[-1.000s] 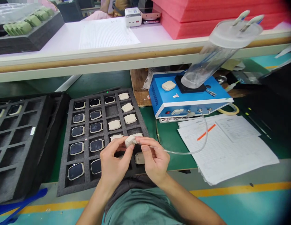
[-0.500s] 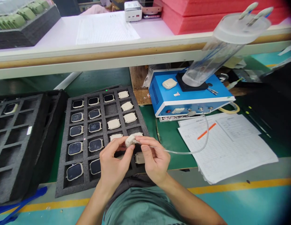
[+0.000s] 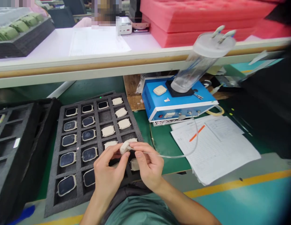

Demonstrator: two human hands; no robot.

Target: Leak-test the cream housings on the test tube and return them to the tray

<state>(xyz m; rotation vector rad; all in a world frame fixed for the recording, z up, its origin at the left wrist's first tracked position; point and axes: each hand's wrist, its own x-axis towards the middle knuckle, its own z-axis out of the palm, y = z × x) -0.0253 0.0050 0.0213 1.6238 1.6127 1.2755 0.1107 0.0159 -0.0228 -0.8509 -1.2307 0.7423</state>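
Between thumb and fingers, my left hand (image 3: 110,168) pinches a cream watch case (image 3: 123,148) on edge above the foam tray. My right hand (image 3: 148,162) is closed on the end of a clear thin tube (image 3: 173,156), whose tip meets the side of the watch case. The tube curves back to the front of a blue box (image 3: 180,104). Under my hands, the dark grey foam tray (image 3: 50,190) holds several watches with dark screens, such as one watch (image 3: 67,185), and several cream cases lying screenless side up, like this watch case (image 3: 108,131).
A clear cylinder (image 3: 192,70) stands on the blue box beside a loose cream case (image 3: 159,90). Printed sheets (image 3: 220,156) with an orange strip (image 3: 197,133) lie to the right. Another foam tray (image 3: 9,150) is at left. A white shelf (image 3: 89,67) crosses behind, bearing red foam blocks (image 3: 183,28).
The camera view has shifted, so the scene sits lower and further left. Both hands keep their grip, with the tube tip still at the watch case.
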